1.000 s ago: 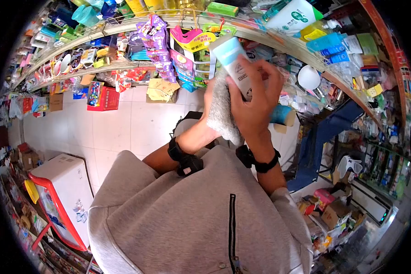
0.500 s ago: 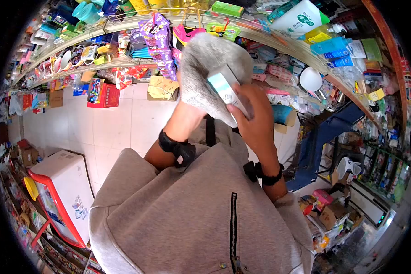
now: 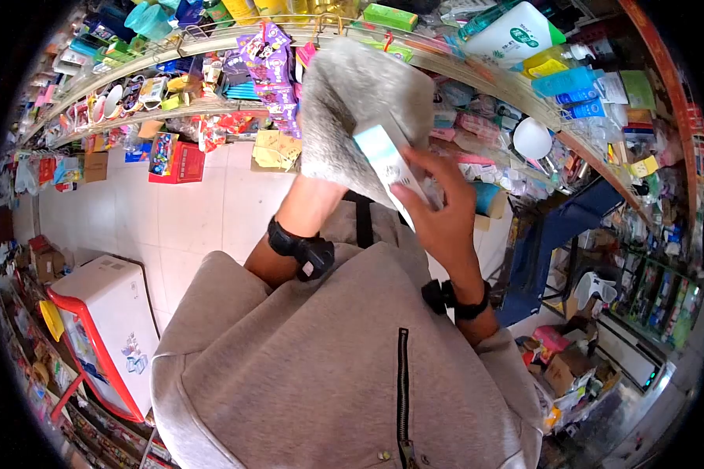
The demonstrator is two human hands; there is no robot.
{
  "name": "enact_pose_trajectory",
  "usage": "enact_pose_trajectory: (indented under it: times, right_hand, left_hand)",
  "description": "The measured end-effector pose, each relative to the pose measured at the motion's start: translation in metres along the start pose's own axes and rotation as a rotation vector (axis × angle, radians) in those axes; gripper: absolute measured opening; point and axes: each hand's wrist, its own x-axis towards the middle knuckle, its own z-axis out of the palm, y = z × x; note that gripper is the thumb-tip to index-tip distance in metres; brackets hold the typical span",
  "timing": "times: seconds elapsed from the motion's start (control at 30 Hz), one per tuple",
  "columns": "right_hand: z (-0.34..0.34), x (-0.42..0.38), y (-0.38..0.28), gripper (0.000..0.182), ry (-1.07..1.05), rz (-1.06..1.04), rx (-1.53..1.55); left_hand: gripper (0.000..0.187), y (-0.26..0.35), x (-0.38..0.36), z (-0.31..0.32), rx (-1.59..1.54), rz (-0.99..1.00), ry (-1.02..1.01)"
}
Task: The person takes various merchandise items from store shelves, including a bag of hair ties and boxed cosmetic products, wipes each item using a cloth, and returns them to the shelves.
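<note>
A grey cloth [image 3: 368,86] covers the fingers of my left hand [image 3: 314,199]; only the heel of the hand and the wrist show below it. My right hand [image 3: 440,191] is closed around a white and silver box [image 3: 391,160], thumb on the near face and fingers along the right edge. The box is tilted, its pale blue end at the upper left, and lies against the cloth's lower right part. Whether my left fingers grip the cloth from beneath is hidden.
Shelves [image 3: 203,102] of packets curve across the top, with purple packets [image 3: 272,74] hanging beside the cloth. Bottles [image 3: 508,35] stand at the upper right. A red box [image 3: 186,162] is on the floor, a white freezer [image 3: 117,313] at the left, a dark blue folding chair [image 3: 536,250] at the right.
The cloth has spread out and shifted slightly up and left over my left hand. My right hand, still around the box, has moved slightly right and down.
</note>
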Motion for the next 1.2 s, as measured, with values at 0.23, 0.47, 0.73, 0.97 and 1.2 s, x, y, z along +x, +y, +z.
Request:
enact_pose_trajectory:
  times: [0.23, 0.47, 0.73, 0.97, 1.2]
  right_hand:
    - [0.024, 0.022, 0.003, 0.043, 0.274, -0.005, 0.187]
    - [-0.004, 0.052, -0.009, 0.044, 0.27, -0.264, -0.392]
    - [-0.012, 0.03, 0.0, 0.04, 0.006, 0.003, 0.068]
    - [-0.011, 0.007, 0.018, 0.042, -0.033, -0.01, -0.004]
    - [0.016, 0.002, 0.019, 0.043, 0.203, -0.033, 0.437]
  left_hand:
    - [0.046, -0.042, 0.008, -0.03, -0.09, -0.073, -0.115]
    - [0.047, -0.069, 0.001, -0.019, 0.127, -0.016, -0.002]
    - [0.064, -0.035, 0.004, 0.002, 0.126, -0.05, 0.056]
    - [0.06, -0.01, 0.01, 0.012, -0.087, -0.048, -0.162]
    - [0.064, -0.038, -0.002, 0.003, 0.494, 0.082, 0.083]
